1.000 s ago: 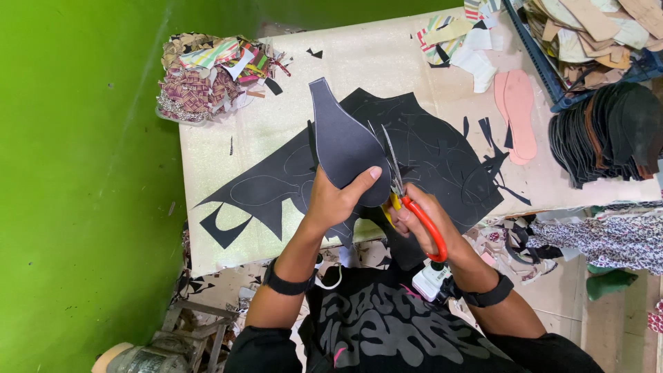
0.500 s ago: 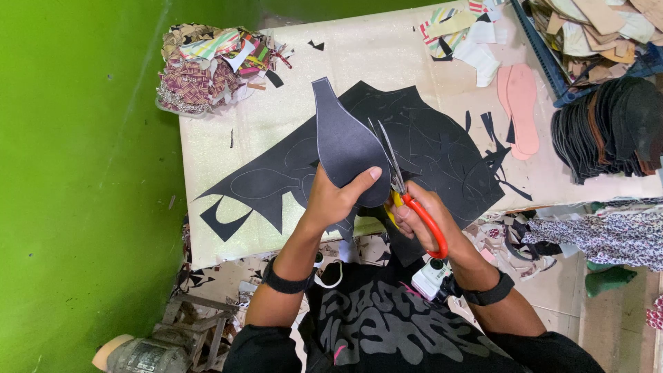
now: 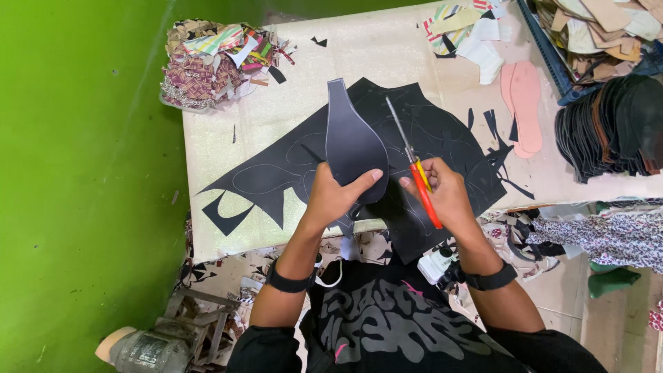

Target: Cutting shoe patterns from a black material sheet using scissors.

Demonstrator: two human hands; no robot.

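My left hand grips a dark grey cut piece shaped like a shoe part, held upright over the table. My right hand holds scissors with red and yellow handles; the blades point away from me, just right of the cut piece. Under both hands lies a large black sheet with pale traced outlines and cut-out gaps, spread on the cream table.
A heap of patterned fabric scraps sits at the table's far left corner. Pink insole shapes and paper offcuts lie far right. A stack of black soles stands right. A green wall runs along the left.
The scissors have come away from the dark piece's edge and now sit slightly to its right. My left hand keeps its hold on the piece.
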